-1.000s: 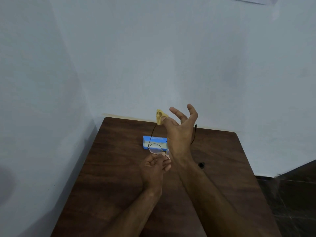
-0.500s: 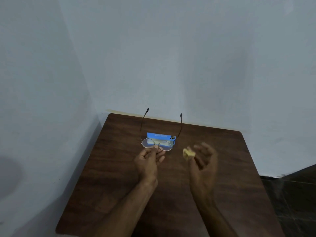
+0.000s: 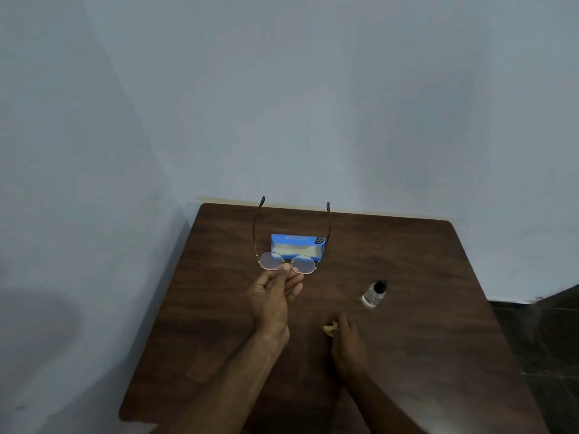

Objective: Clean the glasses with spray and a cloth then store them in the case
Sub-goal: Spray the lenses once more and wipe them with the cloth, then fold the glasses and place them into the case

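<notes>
My left hand (image 3: 275, 292) pinches thin-rimmed round glasses (image 3: 270, 260) at the bridge, holding them above the table with the temples open and pointing away from me. Behind them an open blue case (image 3: 297, 245) lies on the dark wooden table (image 3: 423, 324). My right hand (image 3: 347, 336) is low over the table, its fingers curled round a small yellow cloth (image 3: 329, 327) that shows at the fingertips. A small clear spray bottle (image 3: 374, 293) with a black cap stands to the right of both hands.
The table sits in a corner, with pale walls on its left and far sides. At the right, dark floor (image 3: 548, 339) shows past the table's edge.
My right hand came down from beside the glasses to the table with the cloth, uncovering the spray bottle. My left hand kept the glasses nearly still.
</notes>
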`<act>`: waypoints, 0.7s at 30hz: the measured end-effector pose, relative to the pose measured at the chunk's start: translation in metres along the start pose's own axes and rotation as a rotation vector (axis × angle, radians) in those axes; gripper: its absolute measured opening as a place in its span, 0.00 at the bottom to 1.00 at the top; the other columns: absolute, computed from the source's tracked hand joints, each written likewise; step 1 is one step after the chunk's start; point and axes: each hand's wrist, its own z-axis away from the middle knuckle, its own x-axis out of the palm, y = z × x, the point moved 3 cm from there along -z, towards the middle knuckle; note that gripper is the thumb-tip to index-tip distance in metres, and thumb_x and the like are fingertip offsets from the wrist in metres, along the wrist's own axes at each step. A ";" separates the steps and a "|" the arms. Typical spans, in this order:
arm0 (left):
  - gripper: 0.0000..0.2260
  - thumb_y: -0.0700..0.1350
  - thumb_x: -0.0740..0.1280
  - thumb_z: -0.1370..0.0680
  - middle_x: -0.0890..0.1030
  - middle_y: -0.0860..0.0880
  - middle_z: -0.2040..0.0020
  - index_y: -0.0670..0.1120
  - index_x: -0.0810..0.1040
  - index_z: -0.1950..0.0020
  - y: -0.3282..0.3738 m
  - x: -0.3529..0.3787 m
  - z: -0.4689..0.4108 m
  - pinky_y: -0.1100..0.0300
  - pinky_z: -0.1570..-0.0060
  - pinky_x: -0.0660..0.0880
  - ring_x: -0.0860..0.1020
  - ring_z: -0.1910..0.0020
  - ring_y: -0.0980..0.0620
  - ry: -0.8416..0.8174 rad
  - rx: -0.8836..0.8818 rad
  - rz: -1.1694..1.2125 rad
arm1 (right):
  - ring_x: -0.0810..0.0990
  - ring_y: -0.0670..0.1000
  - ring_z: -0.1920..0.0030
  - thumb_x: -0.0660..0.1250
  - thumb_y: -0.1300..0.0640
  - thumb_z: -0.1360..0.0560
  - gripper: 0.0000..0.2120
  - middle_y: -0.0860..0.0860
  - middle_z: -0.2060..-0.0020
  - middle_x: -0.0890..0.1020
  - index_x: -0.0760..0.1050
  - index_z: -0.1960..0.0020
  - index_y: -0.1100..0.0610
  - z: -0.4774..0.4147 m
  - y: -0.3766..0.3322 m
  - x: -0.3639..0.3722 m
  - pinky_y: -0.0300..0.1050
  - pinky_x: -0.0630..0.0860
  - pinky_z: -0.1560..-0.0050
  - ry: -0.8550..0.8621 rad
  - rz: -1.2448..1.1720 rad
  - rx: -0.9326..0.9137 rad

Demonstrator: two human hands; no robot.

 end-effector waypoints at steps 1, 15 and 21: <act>0.05 0.40 0.73 0.20 0.88 0.43 0.56 0.38 0.84 0.48 0.000 0.000 0.000 0.59 0.59 0.84 0.88 0.58 0.50 -0.003 0.000 -0.002 | 0.78 0.52 0.48 0.61 0.66 0.24 0.17 0.54 0.41 0.79 0.72 0.37 0.55 -0.001 0.002 0.001 0.47 0.74 0.53 -0.018 0.023 -0.024; 0.04 0.39 0.72 0.20 0.88 0.43 0.58 0.39 0.84 0.51 0.001 0.021 0.015 0.59 0.59 0.84 0.87 0.60 0.51 -0.092 0.087 -0.044 | 0.86 0.48 0.44 0.71 0.68 0.20 0.09 0.50 0.47 0.86 0.82 0.41 0.61 0.031 -0.145 -0.158 0.37 0.80 0.44 0.654 -0.649 -0.534; 0.05 0.40 0.73 0.20 0.88 0.41 0.56 0.38 0.85 0.48 0.008 0.018 0.021 0.57 0.57 0.85 0.88 0.57 0.47 -0.090 0.115 -0.081 | 0.85 0.48 0.45 0.72 0.66 0.20 0.09 0.51 0.47 0.86 0.84 0.41 0.61 0.023 -0.154 -0.153 0.42 0.81 0.44 0.651 -0.440 -0.673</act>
